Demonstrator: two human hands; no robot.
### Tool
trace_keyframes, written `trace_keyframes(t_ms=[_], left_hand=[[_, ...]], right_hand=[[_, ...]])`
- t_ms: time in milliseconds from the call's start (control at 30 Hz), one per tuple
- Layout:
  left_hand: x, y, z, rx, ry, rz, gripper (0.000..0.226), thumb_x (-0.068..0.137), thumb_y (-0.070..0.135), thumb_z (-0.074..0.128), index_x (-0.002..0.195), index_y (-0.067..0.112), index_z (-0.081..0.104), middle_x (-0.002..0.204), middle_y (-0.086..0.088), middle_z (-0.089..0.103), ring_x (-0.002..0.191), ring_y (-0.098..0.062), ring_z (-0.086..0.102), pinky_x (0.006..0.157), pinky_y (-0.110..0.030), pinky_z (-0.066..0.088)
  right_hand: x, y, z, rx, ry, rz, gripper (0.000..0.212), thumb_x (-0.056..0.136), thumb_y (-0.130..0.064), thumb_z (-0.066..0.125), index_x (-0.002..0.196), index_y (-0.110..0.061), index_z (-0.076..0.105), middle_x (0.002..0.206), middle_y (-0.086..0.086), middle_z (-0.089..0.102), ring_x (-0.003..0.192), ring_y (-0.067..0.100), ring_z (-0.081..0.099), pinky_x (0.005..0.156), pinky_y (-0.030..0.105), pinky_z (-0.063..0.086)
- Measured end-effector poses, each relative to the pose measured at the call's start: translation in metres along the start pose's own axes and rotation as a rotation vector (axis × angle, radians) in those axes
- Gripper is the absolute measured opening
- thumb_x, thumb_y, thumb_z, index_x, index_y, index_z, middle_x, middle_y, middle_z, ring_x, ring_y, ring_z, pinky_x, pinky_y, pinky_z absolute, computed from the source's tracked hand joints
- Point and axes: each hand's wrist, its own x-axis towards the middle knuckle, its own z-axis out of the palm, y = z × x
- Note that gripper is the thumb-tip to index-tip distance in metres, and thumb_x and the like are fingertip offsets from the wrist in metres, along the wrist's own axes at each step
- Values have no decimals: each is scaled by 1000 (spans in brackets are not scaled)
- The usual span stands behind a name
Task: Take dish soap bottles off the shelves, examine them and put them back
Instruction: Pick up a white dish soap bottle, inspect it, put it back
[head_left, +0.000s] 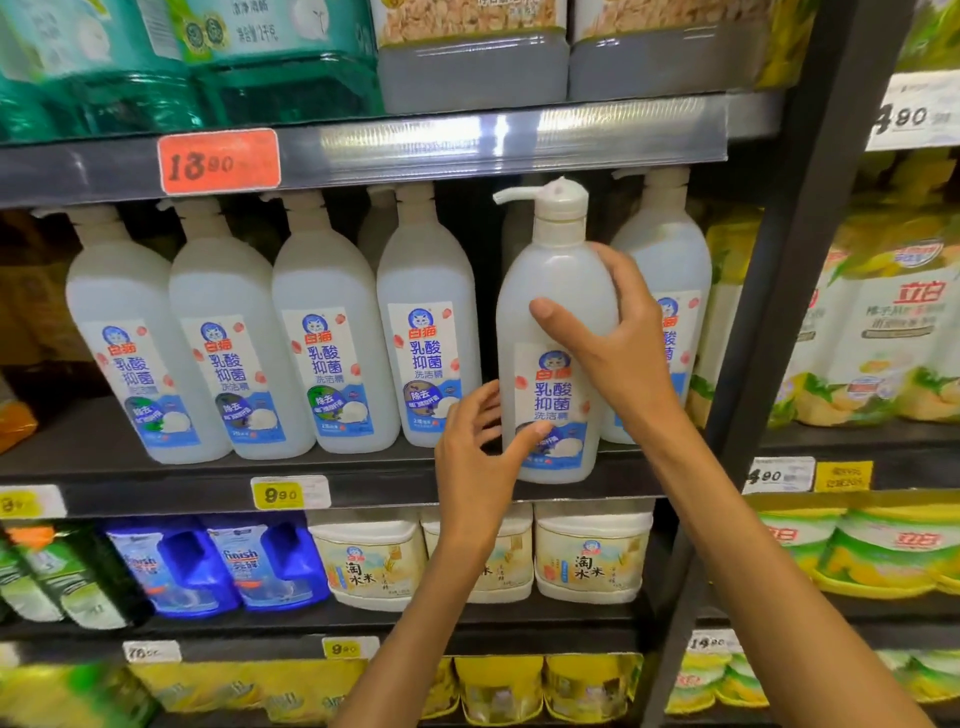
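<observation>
At shelf edge, mid row, dish soap bottle (556, 332) sits upright w/ base at the lip; right hand (613, 348) grips its shoulder, left hand (478, 452) loose, thumb on label. Risk: base slips off edge, or pump knocks neighbour bottles (431, 332). Label reads 白猫 乳酸抑菌 洗洁精; price tag (290, 492) 9.90

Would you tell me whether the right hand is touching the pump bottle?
Touching: the head view shows the right hand wrapped around the pump bottle, thumb across its front.
</observation>
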Motion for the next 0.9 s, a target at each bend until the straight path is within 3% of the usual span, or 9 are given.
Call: trace_keyframes(t_ms=[200,333,433,500,567,633,700,767,900], left_hand=[[-23,3,-11,1,-145,-26,71,63,51,67,127,27,46,127,3,56,112,-9,59,84,-26,56],[-42,16,-16,-180,-218,-104,57,57,58,63,108,35,51,103,12,68,89,-1,69,60,-15,54],[-48,32,-23,-284,-207,-145,58,54,61,62,102,27,58,90,9,73,81,-6,72,56,-16,54],[-53,41,-29,-349,-224,-200,64,52,63,62,102,25,61,89,6,76,81,-11,73,59,-21,57],[-58,45,-37,-416,-274,-262,62,50,66,62,99,27,68,91,4,76,83,-14,73,64,-25,59],[-65,44,-44,-476,-351,-327,54,49,67,61,88,33,75,92,4,76,84,-13,73,72,-29,59],[-72,43,-49,-497,-418,-385,53,48,69,62,88,38,76,96,3,76,88,-15,73,80,-34,58],[-76,41,-52,-501,-477,-400,49,49,68,60,86,39,75,96,3,76,87,-15,73,77,-32,59],[-70,36,-61,-535,-507,-391,42,54,69,55,83,46,75,99,4,75,94,-14,71,83,-33,57]], right_hand=[[-18,-20,-6,214,-50,93,39,76,-40,73,106,-40,49,95,-22,64,89,-4,66,62,12,53],[-31,-35,-12,437,-30,281,42,69,-47,65,107,-32,54,87,-11,73,82,13,73,62,25,58],[-33,-45,-18,620,-34,449,30,85,-42,61,109,-24,58,91,0,75,87,19,73,71,33,60],[-30,-55,-22,653,-90,500,37,88,-44,55,118,-21,59,106,6,72,99,21,70,81,35,58],[-30,-63,-22,624,-140,504,53,79,-50,56,123,-20,58,113,7,70,106,22,68,85,36,57],[-34,-62,-18,641,-147,519,50,76,-51,53,116,-23,59,106,5,72,102,23,69,84,39,58],[-41,-62,-13,738,-155,555,40,78,-52,50,106,-26,59,89,1,75,86,20,73,72,37,61],[-48,-62,-8,804,-158,550,37,76,-52,50,102,-26,59,78,-2,75,72,15,73,59,32,59],[-52,-76,-6,780,-160,486,35,74,-47,59,104,-28,59,84,-1,74,79,17,73,65,35,60]])
